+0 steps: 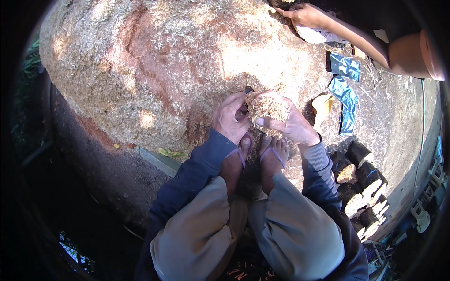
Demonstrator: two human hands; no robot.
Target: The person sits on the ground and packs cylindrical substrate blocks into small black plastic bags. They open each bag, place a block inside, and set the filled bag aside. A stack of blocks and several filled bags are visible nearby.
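My left hand [231, 115] grips a small dark bag [248, 90], which is mostly hidden by my fingers and loose material. My right hand [293, 122] holds a clump of pale, chaffy husks [266, 108] against the bag, its fingers curled round the clump. Both hands are close together above my sandalled feet. Just beyond them is a large heap of pale husks mixed with reddish material [140, 65].
A yellow scoop [322, 108] and crumpled blue bags [347, 105] lie to the right. Filled black bags [360, 154] cluster at lower right. Another person's hand [304, 15] reaches in at top right. A grey strip [157, 161] edges the heap near my left arm.
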